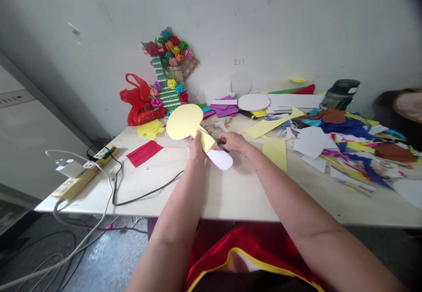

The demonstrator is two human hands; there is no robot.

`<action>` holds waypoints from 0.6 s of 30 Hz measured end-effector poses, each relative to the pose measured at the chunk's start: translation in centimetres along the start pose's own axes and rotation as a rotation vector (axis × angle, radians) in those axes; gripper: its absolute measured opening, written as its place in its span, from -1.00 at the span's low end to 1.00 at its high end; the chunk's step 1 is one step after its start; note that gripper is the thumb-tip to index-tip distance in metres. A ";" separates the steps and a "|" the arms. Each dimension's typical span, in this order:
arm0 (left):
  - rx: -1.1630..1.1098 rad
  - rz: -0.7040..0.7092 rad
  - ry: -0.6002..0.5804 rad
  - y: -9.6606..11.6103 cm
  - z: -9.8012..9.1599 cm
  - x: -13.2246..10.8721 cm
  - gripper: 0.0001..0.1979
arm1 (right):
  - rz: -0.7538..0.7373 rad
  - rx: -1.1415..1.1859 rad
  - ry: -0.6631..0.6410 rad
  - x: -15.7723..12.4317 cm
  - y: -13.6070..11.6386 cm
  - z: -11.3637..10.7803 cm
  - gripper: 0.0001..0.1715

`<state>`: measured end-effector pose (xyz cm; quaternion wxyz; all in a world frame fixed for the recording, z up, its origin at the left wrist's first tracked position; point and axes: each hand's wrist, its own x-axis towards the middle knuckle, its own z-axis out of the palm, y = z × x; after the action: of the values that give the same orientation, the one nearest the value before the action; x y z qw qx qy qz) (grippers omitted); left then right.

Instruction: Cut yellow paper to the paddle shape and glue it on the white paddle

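My left hand [197, 146] pinches a pale yellow paper cutout [184, 121] that has a wide rounded end and a narrower strip. Dark-handled scissors [223, 146] are in my right hand [233, 142], fingers closed round the handles. Their blades lie along the yellow paper, close to my left fingers. A white paper piece with a rounded end [221, 159] shows under the yellow one, partly hidden by it. Both hands are above the middle of the table.
Paper scraps [356, 138] heap up at the right, near a dark green bottle [341, 94]. A power strip [84, 173] with cables lies at the left edge. Red crepe paper [144, 153], a red plastic bag [136, 100] and a paper-flower decoration [169, 76] are at the left and back.
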<state>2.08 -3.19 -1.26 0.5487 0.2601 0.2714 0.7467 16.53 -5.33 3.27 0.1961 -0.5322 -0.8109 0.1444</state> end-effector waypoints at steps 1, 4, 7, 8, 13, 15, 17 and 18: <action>0.013 0.010 -0.004 0.0 0.0 0.0 -0.66 | -0.002 -0.015 0.007 0.0 -0.1 0.1 -0.50; 0.070 0.048 -0.025 -0.1 -0.1 -0.1 -0.63 | -0.016 -0.089 0.041 -0.1 -0.5 0.1 -0.50; 0.119 0.071 -0.025 -0.1 0.1 -0.2 -0.62 | -0.016 -0.161 0.068 -0.3 -0.9 0.1 -0.50; 0.128 0.079 -0.015 -0.1 0.2 -0.3 -0.62 | -0.012 -0.175 0.075 -0.3 -1.1 0.1 -0.50; 0.136 0.134 0.022 -0.1 0.4 -0.3 -0.67 | -0.007 -0.190 0.110 -0.4 -1.4 0.5 -0.50; 0.139 0.131 0.028 -0.2 0.4 -0.2 -0.68 | -0.010 -0.174 0.114 -0.3 -1.3 0.7 -0.51; 0.143 0.122 0.033 -0.2 0.3 -0.2 -0.68 | -0.006 -0.160 0.116 -0.2 -1.3 0.8 -0.51; 0.145 0.119 0.035 -0.3 0.3 -0.1 -0.67 | -0.002 -0.156 0.115 -0.2 -1.2 0.8 -0.51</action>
<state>2.51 -3.20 -1.23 0.4784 0.3016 0.3184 0.7608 15.20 -6.02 3.07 0.2003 -0.5525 -0.8076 0.0499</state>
